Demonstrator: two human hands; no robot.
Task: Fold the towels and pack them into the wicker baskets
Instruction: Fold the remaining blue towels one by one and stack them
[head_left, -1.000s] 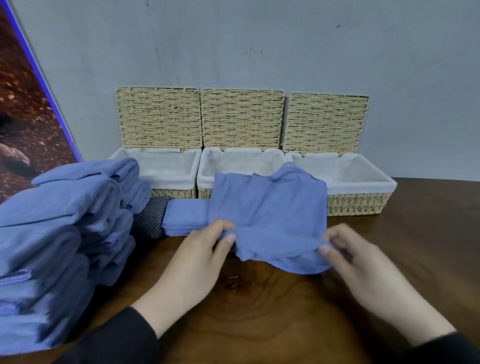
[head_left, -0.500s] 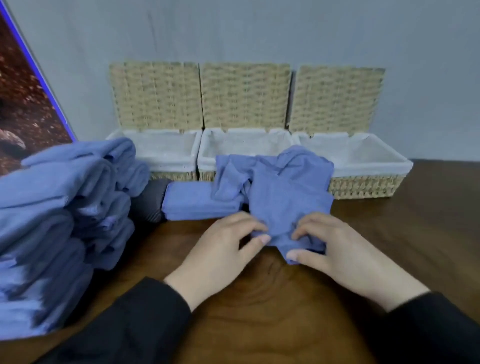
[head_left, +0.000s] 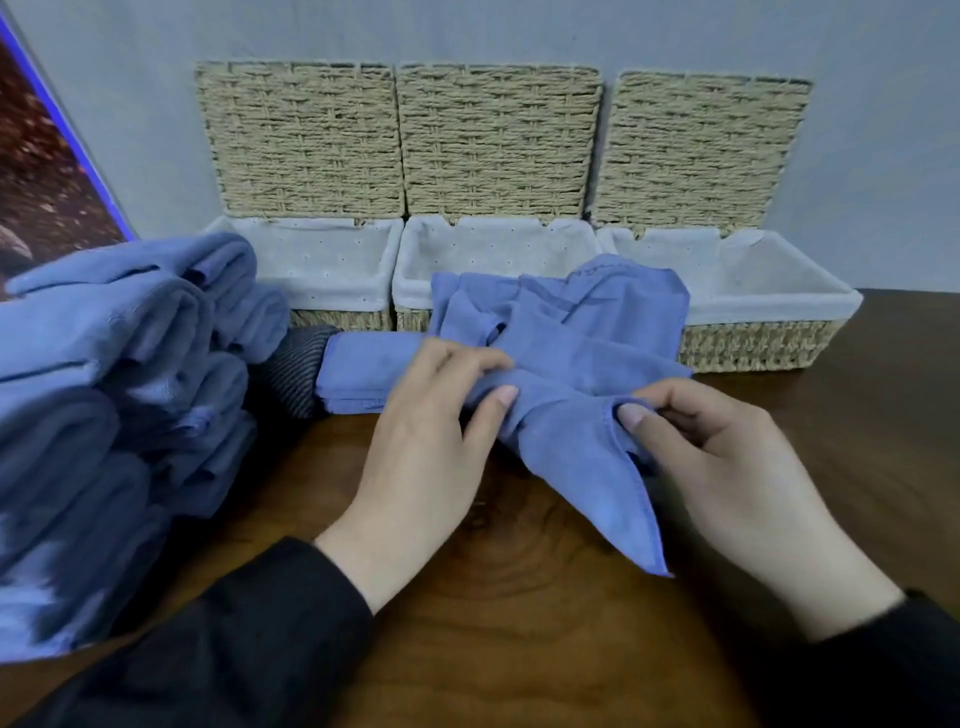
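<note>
A pile of blue towels (head_left: 109, 395) sits at the desk's (head_left: 519, 597) left edge; its layers blur together, so no exact count can be made. Behind it, at the far left, a dark picture panel (head_left: 47, 171) with a blue edge leans by the wall (head_left: 883, 156).

Three wicker baskets stand side by side along the desk's far edge, against the wall: left basket (head_left: 332, 270), middle basket (head_left: 498, 249), right basket (head_left: 753, 332). Each has a white liner and a lid standing upright behind it. No towel shows inside any of them.

Just in front of the left basket lies a dark striped cloth (head_left: 291, 374), and touching it on the right, one folded towel (head_left: 358, 379), flat on the desk.

One loose towel (head_left: 576, 374) lies crumpled in front of the middle basket, its far edge hiding part of that basket's front and the left corner of the right one. A pointed corner of it reaches toward the near edge of the desk.

Two hands work it. The left hand (head_left: 431, 452) pinches a gathered fold between thumb and curled fingers, partly covering the folded towel. The right hand (head_left: 727, 467) pinches the hemmed edge between thumb and bent fingers. Both wrists end in black sleeves (head_left: 249, 639).
</note>
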